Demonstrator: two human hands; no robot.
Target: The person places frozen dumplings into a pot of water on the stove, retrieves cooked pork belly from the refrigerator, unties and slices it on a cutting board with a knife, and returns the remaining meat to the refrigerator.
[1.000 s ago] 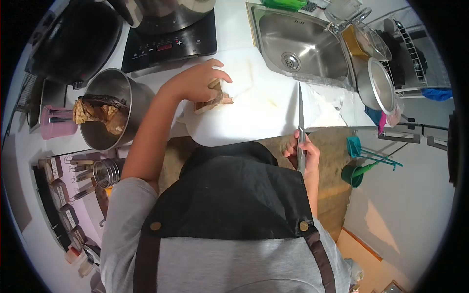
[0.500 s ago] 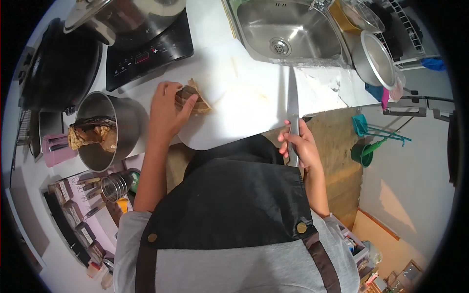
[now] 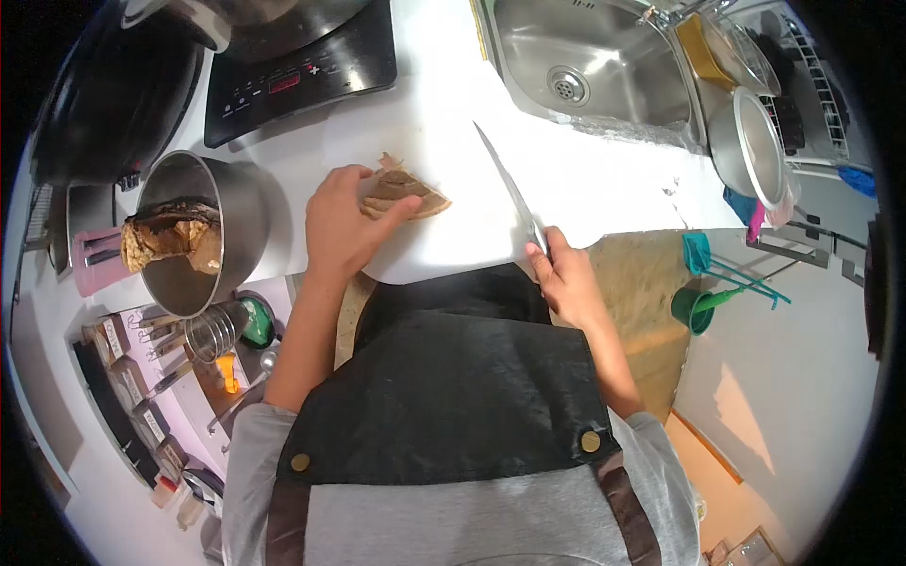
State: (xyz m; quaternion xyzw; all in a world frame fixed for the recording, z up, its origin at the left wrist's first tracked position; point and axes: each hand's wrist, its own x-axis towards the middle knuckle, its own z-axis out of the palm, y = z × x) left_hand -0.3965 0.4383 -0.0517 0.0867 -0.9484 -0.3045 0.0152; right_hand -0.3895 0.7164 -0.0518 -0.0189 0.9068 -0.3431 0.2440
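Note:
On the white cutting board (image 3: 444,247), my left hand (image 3: 344,222) curls around a brown, layered piece of cooked meat (image 3: 408,192), thumb on the near side and fingers behind. A torn flap sticks up at its far edge. My right hand (image 3: 569,283) is closed round the handle of a long knife (image 3: 506,177). The blade slants away and to the left over the board, its tip to the right of the meat and apart from it. To the left, a steel pot (image 3: 247,226) holds a larger brown chunk (image 3: 172,241), which rises above its rim.
Behind the board are a black induction cooker (image 3: 302,90) with a large pot on it and a steel sink (image 3: 604,71). A metal bowl (image 3: 746,146) stands at the right. A pink container (image 3: 97,264) sits left of the steel pot.
My right hand has swung the knife from pointing straight away to a leftward slant, bringing it closer to the meat. My left hand still holds the meat. The whole view has shifted slightly.

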